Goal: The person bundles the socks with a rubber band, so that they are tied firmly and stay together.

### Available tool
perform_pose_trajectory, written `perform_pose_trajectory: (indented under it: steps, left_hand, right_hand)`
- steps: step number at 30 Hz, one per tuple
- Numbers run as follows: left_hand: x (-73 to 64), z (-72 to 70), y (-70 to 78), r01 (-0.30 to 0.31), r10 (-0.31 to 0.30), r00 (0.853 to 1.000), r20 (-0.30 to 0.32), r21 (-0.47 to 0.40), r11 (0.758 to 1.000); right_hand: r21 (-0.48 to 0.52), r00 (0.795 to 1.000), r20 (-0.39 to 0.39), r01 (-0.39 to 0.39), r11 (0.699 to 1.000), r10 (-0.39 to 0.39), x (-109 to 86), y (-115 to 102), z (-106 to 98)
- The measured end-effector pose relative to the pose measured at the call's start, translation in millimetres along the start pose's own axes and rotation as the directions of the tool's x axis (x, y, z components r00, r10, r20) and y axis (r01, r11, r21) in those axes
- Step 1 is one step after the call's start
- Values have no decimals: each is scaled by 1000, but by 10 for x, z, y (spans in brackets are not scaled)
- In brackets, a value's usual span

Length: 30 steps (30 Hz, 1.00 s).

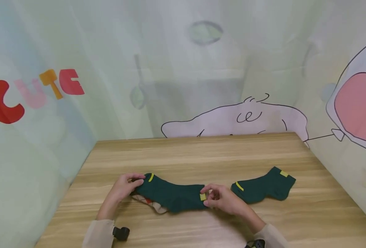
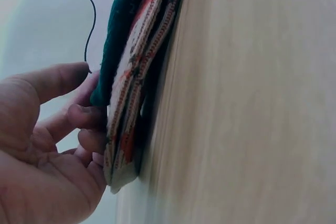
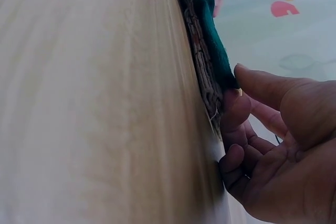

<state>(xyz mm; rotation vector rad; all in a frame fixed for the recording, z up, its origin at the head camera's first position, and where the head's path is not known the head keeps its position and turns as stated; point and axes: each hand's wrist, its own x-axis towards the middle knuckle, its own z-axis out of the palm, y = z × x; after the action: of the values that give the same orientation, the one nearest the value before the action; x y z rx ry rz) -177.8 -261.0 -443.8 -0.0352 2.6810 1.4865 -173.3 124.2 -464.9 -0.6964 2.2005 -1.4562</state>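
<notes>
A dark green sock (image 1: 173, 194) with a yellow toe stripe lies across the middle of the table, on top of beige and red patterned socks (image 1: 150, 203) that show along its lower left edge. My left hand (image 1: 124, 186) holds the green sock's toe at the left, fingers close against the stack's end in the left wrist view. At the other end my right hand (image 1: 221, 199) pinches the cuff by its yellow label (image 1: 203, 197) between thumb and forefinger. In the right wrist view the patterned layers (image 3: 202, 56) sit under the green sock (image 3: 214, 40).
A second green sock (image 1: 260, 189) lies flat just right of my right hand, its yellow-labelled cuff pointing right. The wooden table (image 1: 183, 155) ends at a printed curtain (image 1: 176, 69) behind and on both sides.
</notes>
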Motion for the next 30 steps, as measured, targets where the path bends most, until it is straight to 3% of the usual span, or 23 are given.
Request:
perform_pose_trajectory:
  steps: [9,17,30]
  left_hand:
    - [-8,16,12,19,-19,1000,-22,16,1000]
    - [7,23,87,79,-79,996,-28,-17,997]
    - [-16,-17,168,58,-60,998,-15,-93,994]
  right_hand:
    - [10,1000,2,-5,1000,5,-6,-32,-21]
    - [23,1000,-19,-19,1000,19,11,-65,-29]
    - [2,999,-49,6,1000,-6,-15,-149,-31]
